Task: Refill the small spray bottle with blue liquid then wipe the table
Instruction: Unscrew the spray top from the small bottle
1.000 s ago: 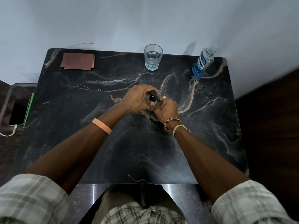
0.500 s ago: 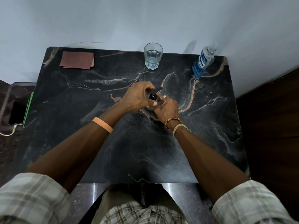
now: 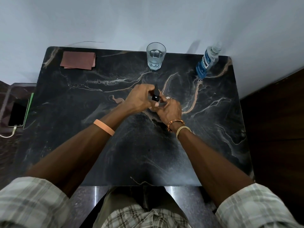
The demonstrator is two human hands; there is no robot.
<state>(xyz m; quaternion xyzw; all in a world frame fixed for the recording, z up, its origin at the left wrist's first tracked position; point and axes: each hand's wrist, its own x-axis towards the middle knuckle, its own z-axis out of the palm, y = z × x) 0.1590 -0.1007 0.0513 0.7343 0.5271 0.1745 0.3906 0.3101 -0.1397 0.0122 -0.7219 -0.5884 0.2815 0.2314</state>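
A small spray bottle with a black spray head stands at the middle of the black marble table, held between both hands. My left hand grips the black head from the left. My right hand wraps the clear body from the right, hiding most of it. A bottle of blue liquid with a clear cap stands at the back right corner. A folded reddish-brown cloth lies flat at the back left corner.
A clear glass with some water stands at the back middle, near the wall. A phone on a cable lies on a low surface left of the table. A dark wooden panel borders the right side.
My left hand has turned on the spray head and the black nozzle now points away toward the glass. Both hands stay at the same spot on the table.
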